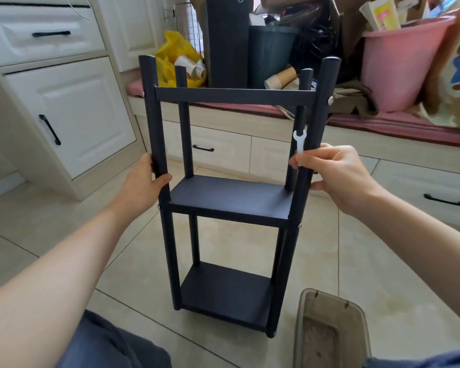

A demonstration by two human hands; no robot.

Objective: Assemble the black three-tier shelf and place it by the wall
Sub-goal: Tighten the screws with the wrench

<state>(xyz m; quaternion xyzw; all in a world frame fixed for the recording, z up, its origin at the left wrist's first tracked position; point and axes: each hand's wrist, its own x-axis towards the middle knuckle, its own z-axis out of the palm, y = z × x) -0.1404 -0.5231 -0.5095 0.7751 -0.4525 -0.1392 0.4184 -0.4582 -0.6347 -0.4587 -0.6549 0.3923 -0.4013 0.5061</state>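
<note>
The black three-tier shelf [230, 200] stands upright on the tiled floor in front of me, with all three boards fixed between four round posts. My left hand [144, 184] grips the near left post just above the middle board. My right hand [337, 173] holds the near right post at the same height, and its fingers also pinch a small white plastic wrench [299, 144] that points upward against the post. Silver bolt heads show on the outside of the posts at the top and middle boards.
A brown translucent plastic tray [332, 330] lies on the floor at the lower right. White cabinets [64, 107] stand to the left. Behind the shelf a low drawer bench [223, 144] carries a pink bucket [401, 62], a yellow bag [175, 54] and black boxes [226, 41].
</note>
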